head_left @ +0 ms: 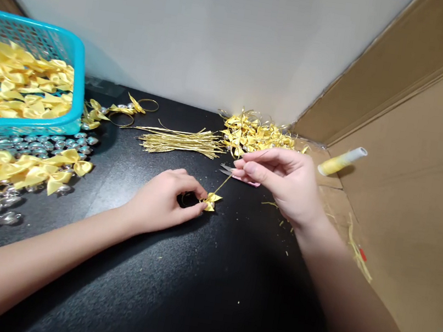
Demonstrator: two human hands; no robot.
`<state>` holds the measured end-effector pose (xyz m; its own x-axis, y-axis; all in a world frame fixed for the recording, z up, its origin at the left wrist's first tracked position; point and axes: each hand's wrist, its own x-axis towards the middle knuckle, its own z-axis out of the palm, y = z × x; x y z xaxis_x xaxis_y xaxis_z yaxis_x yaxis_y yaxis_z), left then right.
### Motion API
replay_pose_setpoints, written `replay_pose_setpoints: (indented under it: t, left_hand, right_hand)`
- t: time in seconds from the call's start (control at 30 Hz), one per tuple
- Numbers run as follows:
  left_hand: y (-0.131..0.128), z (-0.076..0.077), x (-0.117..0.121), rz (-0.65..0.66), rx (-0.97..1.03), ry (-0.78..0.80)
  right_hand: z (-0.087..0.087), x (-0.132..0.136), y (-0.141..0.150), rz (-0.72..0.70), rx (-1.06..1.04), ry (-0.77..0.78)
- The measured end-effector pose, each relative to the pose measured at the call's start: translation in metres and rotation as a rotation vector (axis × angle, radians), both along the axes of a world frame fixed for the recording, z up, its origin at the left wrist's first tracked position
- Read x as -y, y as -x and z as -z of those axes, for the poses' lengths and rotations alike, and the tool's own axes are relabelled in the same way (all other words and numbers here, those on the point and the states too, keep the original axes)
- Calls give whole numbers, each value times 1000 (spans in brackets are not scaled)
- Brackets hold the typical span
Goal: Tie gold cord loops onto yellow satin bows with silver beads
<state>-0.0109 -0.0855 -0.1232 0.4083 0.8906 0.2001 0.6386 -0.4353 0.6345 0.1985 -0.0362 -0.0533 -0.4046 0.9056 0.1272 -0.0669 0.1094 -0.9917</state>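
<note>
Low over the black table, my left hand pinches a small yellow ribbon bow between thumb and fingertips. From the bow a thin gold cord runs up and to the right, pulled straight. Its upper end is between the thumb and forefinger of my right hand. Just behind that hand lies a pair of small scissors with pink handles, partly covered by my fingers. Beyond the hands is a bundle of cut gold cords.
A turquoise basket of yellow bows stands at the left, with silver bells and loose bows in front. Finished-looking bows with cord loops are heaped at the back. Cardboard walls the right side, near a yellow-white tube.
</note>
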Motion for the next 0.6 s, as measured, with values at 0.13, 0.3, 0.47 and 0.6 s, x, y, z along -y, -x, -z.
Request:
replay_pose_setpoints:
  t: [0.13, 0.3, 0.47, 0.6]
  left_hand:
    - [-2, 2, -3, 19, -1, -18]
    - [-2, 7, -3, 39, -27, -14]
    - [-5, 11, 1, 18, -30, 16]
    - [-11, 9, 4, 49, -20, 38]
  right_hand:
    - [0, 0, 1, 3, 7, 10]
    - [-3, -2, -1, 19, 5, -11]
    - [-6, -4, -1, 27, -5, -34]
    - [-6, -4, -2, 28, 20, -42]
